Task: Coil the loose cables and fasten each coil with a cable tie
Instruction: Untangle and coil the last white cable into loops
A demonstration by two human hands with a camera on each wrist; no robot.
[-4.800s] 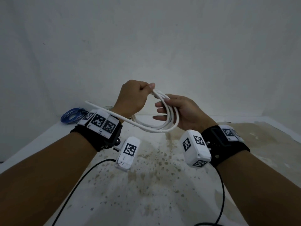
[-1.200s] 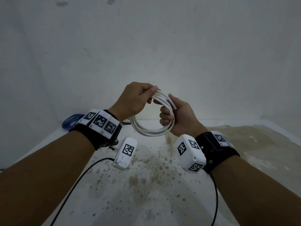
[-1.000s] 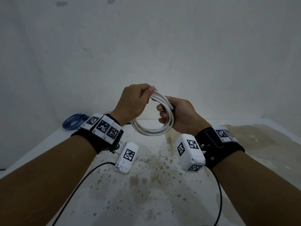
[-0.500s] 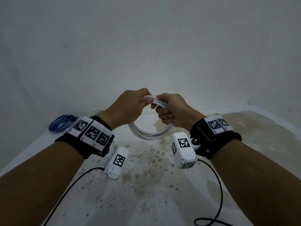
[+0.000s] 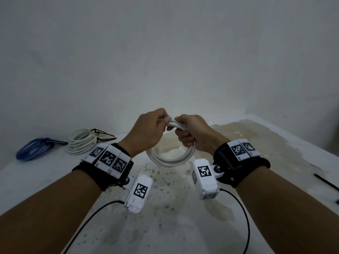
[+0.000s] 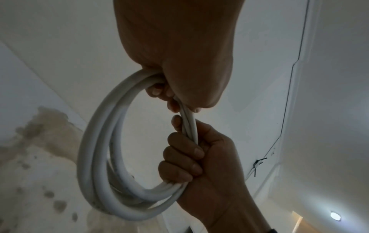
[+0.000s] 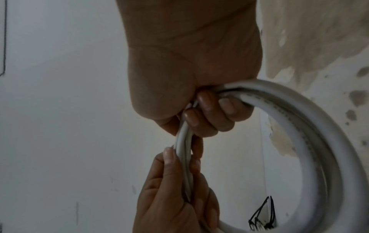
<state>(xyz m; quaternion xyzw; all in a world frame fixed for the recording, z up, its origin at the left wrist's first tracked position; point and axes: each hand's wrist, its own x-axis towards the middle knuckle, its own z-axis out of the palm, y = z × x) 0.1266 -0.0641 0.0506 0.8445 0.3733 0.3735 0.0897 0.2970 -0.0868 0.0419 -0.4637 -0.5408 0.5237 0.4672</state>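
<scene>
A thick white cable coil [image 5: 170, 160] hangs above the stained table, held at its top by both hands. My left hand [image 5: 148, 129] grips the top strands from the left, thumb pressed on them. My right hand [image 5: 192, 132] is wrapped round the same bundle just to the right, fingers curled through the loop. In the left wrist view the coil [image 6: 99, 157] loops down from my left hand [image 6: 179, 63] to my right hand [image 6: 199, 165]. In the right wrist view the coil [image 7: 319, 141] curves away from my right hand [image 7: 199, 94], while my left hand [image 7: 175, 189] pinches the strands below.
A tied white coil [image 5: 82, 142] with black cable ties and a tied blue coil [image 5: 33, 148] lie at the back left of the table [image 5: 174, 226]. Loose black cable ties [image 5: 326, 184] lie at the right edge. Black sensor wires trail from both wrists.
The loose end has been wound into the coil. Both hands dropped lower and closed together on the coil's top, the right hand now gripping fully. The view shifted, showing the tied white coil.
</scene>
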